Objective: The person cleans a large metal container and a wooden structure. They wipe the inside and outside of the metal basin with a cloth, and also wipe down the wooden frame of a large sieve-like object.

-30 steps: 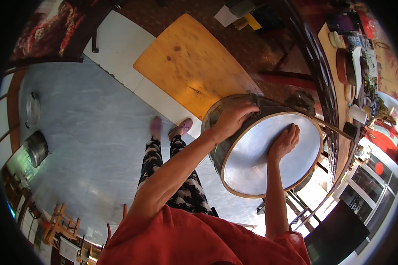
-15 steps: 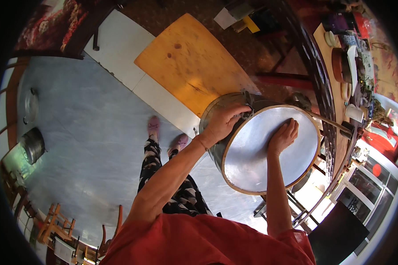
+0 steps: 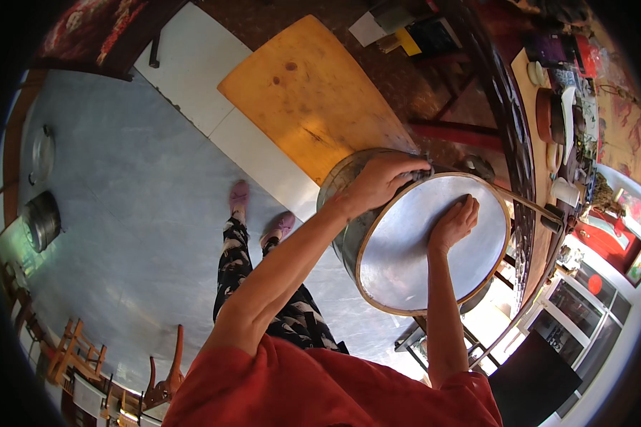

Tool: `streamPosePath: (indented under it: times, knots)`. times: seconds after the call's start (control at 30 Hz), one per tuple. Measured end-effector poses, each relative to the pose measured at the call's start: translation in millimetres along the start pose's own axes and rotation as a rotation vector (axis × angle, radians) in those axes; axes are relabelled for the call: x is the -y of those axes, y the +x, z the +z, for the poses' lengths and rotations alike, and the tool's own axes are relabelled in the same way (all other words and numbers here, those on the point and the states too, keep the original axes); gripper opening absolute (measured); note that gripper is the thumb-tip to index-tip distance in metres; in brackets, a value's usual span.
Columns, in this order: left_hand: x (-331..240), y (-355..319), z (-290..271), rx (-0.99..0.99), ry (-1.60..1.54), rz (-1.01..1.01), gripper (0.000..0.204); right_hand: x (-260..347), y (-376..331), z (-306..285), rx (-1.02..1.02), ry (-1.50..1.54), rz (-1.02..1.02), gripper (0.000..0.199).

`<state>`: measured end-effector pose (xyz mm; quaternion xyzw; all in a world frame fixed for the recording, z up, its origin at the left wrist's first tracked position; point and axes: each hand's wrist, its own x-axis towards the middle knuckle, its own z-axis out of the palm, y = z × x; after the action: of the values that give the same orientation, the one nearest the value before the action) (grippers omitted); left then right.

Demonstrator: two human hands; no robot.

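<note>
Metal: a big grey metal pot [image 3: 349,213] with a wide, flat, dull-silver lid [image 3: 434,245] ringed in a yellowish rim stood before us, at about three o'clock from the middle of the view.

Left hand: our left hand [image 3: 381,181] was curled over the pot's upper edge at roughly eleven o'clock on the lid, fingers closed on the rim, seemingly with a scrap of dark cloth under them.

Right hand: our right hand [image 3: 456,224] lay palm-down on the lid, a little toward one o'clock of its centre, fingers together and flat, pressing rather than grasping.

Change: over the last second the whole pot sat a touch lower and closer in our view, and our left hand had crept from the pot's outer shoulder up onto the lid's edge. The right hand stayed flat on the lid's face.

Reading: we judged this as the lid being seated or steadied, one hand bracing the rim while the other pushed down.

Handle: a thin rod [image 3: 527,203] ran off from the lid toward three o'clock.

Surroundings: a yellow wooden board [image 3: 313,99] lay at twelve o'clock, the grey floor [image 3: 135,213] spread to nine o'clock, and a cluttered counter [image 3: 541,171] curved along two o'clock.

Feet: our pink shoes [image 3: 260,210] showed left of the pot.
</note>
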<state>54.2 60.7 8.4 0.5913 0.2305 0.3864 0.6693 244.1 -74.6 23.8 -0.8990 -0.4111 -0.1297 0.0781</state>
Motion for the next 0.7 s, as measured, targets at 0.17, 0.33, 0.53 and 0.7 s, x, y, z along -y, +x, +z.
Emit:
streamPosePath:
  times: [0.17,0.33,0.53,0.7]
  knots:
    - [-35,-126,8,-0.242,0.13,-0.101,0.032,-4,-4,4,-0.022,-0.027,-0.006,0.034]
    - [-53,-154,30,-0.361,0.08,-0.302,0.032,-4,-4,2,-0.024,-0.03,0.003,0.034]
    - [5,-30,-6,-0.084,-0.063,-0.193,0.034,1,-1,-3,-0.018,0.015,-0.062,0.034]
    - [-23,-108,23,-0.435,0.099,-0.164,0.034,-7,-1,-4,-0.01,0.018,-0.061,0.033]
